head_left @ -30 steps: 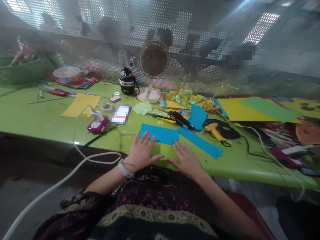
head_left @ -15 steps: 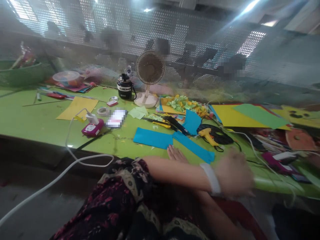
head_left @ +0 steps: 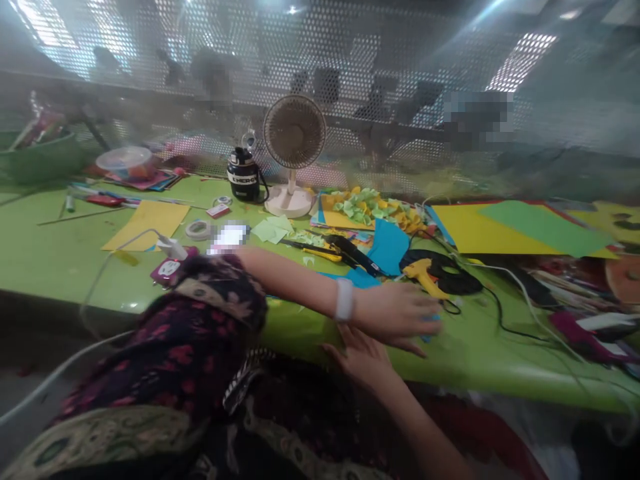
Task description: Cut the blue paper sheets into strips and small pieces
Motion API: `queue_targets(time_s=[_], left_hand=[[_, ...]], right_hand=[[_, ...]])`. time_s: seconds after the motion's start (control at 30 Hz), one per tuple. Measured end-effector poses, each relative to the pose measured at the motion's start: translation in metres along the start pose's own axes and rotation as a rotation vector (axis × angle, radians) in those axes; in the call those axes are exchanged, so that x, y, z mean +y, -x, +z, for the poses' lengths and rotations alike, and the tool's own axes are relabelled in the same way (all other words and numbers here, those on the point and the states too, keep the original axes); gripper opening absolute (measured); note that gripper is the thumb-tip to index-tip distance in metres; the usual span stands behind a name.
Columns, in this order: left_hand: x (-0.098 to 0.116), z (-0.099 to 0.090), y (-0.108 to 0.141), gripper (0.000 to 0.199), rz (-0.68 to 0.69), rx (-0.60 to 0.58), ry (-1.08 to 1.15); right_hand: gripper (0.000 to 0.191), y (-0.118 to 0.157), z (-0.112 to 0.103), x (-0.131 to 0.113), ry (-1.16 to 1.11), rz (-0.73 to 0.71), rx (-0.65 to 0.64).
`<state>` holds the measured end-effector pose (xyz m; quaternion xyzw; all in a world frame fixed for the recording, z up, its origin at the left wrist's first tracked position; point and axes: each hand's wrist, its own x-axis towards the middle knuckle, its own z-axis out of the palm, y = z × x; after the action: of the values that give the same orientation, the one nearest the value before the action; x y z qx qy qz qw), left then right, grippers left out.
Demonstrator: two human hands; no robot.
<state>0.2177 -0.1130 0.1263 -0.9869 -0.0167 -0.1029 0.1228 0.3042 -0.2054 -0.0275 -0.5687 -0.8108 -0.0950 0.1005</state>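
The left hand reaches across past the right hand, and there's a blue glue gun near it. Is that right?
Almost! The glue gun is yellow, not blue; the head view shows it. The rest is right: it is near the left hand, which reaches across past the right hand.

1 fan (head_left: pixel 295 131), 1 dark bottle (head_left: pixel 243 179), 1 phone (head_left: pixel 230 237), 1 glue gun (head_left: pixel 424 276). 2 hands (head_left: pixel 395 312). Blue pieces (head_left: pixel 389 248): at least 2, partly hidden.

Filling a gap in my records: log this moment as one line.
left hand: open, over blue strip; right hand: open, near left wrist; yellow glue gun: beyond left hand; fan: back of green table
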Motion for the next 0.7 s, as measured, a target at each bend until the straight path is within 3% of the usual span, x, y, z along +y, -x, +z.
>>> queue_targets(time_s=[0.03,0.13,0.23,0.3,0.43,0.7], left_hand=[[-0.014,0.011,0.029,0.056,0.042,-0.001,0.048],[-0.038,0.037,0.113,0.054,-0.078,-0.040,0.159],[-0.040,0.049,0.177,0.057,-0.246,-0.152,0.213],[-0.036,0.053,0.202,0.060,-0.305,-0.181,0.231],[-0.030,0.058,0.218,0.071,-0.332,-0.166,0.261],[-0.029,0.066,0.214,0.083,-0.373,-0.180,0.306]], right_hand=[[0.067,-0.003,-0.003,0.000,-0.012,-0.022,0.007],[0.076,-0.012,-0.011,0.003,-0.033,-0.120,0.024],[0.080,-0.023,-0.015,0.009,-0.023,-0.165,0.016],[0.081,-0.030,-0.016,0.012,-0.028,-0.173,-0.009],[0.082,-0.044,-0.019,0.018,-0.049,-0.154,-0.081],[0.079,-0.053,-0.027,0.017,-0.068,-0.164,-0.108]])
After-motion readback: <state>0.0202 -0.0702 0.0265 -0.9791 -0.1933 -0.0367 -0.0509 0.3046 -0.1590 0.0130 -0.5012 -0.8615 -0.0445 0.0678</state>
